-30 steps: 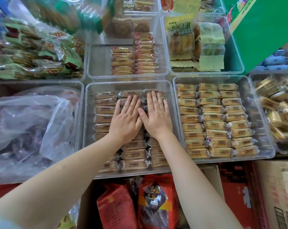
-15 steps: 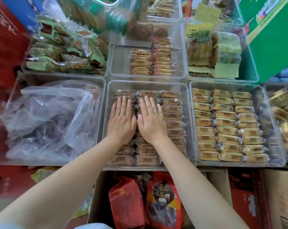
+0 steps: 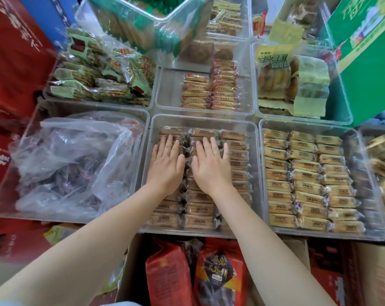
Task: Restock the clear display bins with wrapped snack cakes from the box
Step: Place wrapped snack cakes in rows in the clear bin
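We see tan-brown snack cakes in clear wrappers, a clear bin, yellow cakes alongside, red bags below, and a green box.

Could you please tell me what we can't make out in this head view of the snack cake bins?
- Snack cakes under the left hand and right hand: covered by the flat palms.
- Contents of the crumpled plastic bag: dark shapes only, veiled by plastic.
- Printing on the wrappers: too small to read.
- Bin at the right edge: cut off by the frame.
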Action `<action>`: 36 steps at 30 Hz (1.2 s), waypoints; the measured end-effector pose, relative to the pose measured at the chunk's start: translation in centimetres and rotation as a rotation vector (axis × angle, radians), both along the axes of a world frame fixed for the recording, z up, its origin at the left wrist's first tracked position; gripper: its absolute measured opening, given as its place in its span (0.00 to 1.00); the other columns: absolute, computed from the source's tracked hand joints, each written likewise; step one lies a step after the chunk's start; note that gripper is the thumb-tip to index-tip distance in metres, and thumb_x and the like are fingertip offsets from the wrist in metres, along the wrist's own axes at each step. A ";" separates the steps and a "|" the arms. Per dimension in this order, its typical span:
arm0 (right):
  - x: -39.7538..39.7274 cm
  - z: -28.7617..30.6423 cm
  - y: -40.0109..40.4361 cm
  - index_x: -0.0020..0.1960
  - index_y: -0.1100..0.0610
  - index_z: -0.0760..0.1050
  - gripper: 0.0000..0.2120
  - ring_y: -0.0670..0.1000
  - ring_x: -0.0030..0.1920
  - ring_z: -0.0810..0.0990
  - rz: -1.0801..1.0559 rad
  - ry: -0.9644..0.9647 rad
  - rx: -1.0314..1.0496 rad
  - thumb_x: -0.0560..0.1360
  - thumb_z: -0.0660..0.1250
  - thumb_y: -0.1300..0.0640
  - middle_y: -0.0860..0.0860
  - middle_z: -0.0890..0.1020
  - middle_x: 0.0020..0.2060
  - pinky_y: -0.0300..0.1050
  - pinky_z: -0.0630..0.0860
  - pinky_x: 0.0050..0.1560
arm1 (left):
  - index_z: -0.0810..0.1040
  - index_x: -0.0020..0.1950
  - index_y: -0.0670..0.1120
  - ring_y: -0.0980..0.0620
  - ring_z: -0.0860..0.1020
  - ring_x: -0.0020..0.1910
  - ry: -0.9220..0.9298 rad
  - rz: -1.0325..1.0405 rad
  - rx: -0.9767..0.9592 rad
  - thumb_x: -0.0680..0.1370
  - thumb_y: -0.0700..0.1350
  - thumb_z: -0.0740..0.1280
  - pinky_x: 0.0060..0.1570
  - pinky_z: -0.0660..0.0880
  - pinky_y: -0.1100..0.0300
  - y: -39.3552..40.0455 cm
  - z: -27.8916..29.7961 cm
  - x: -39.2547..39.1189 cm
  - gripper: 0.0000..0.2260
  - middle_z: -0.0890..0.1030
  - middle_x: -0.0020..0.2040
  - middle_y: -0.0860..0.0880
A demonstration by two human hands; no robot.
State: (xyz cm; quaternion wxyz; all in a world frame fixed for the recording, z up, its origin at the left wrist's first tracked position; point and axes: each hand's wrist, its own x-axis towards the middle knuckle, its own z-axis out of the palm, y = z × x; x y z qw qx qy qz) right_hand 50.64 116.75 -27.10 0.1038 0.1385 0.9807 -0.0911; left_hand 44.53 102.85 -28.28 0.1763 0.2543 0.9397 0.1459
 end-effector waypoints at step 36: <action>10.2 4.1 -2.9 0.81 0.44 0.36 0.50 0.59 0.80 0.36 0.129 -0.262 0.139 0.73 0.66 0.32 0.52 0.37 0.80 0.68 0.39 0.76 | 0.66 0.79 0.50 0.52 0.60 0.79 0.072 -0.480 -0.308 0.80 0.64 0.37 0.78 0.40 0.48 -9.8 5.1 9.7 0.35 0.66 0.78 0.51</action>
